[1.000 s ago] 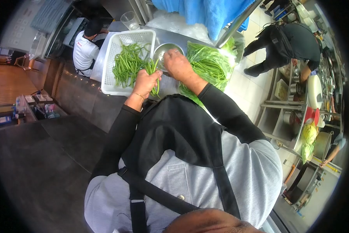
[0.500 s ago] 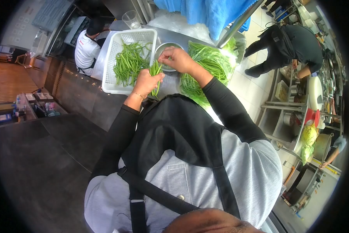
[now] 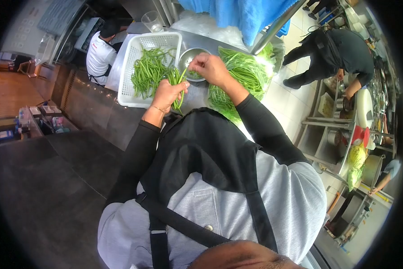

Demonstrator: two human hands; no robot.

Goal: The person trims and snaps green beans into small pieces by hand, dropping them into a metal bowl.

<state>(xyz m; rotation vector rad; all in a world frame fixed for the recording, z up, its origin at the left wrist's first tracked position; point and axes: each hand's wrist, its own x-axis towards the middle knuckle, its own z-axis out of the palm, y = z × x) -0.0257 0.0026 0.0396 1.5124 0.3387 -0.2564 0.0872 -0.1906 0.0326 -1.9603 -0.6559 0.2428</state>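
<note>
My left hand is closed around a bunch of green beans, their tips fanning up past the fingers. Thumb and finger of my right hand pinch together at the tip of one bean that stands up from this bunch. Just behind and under the right hand is a round metal bowl with some green bits in it. To the left, a white plastic basket holds a heap of loose green beans. Right of the bowl lies a clear plastic bag of long green beans.
The metal counter carries these things. A clear cup stands behind the basket, and a blue cloth hangs at the back. One person in white is at the left; another in black bends over shelves at the right.
My right hand has shifted slightly right and opened a view into the bowl. One bean now stands up out of the bunch towards its fingertips. My left hand stays nearly in place.
</note>
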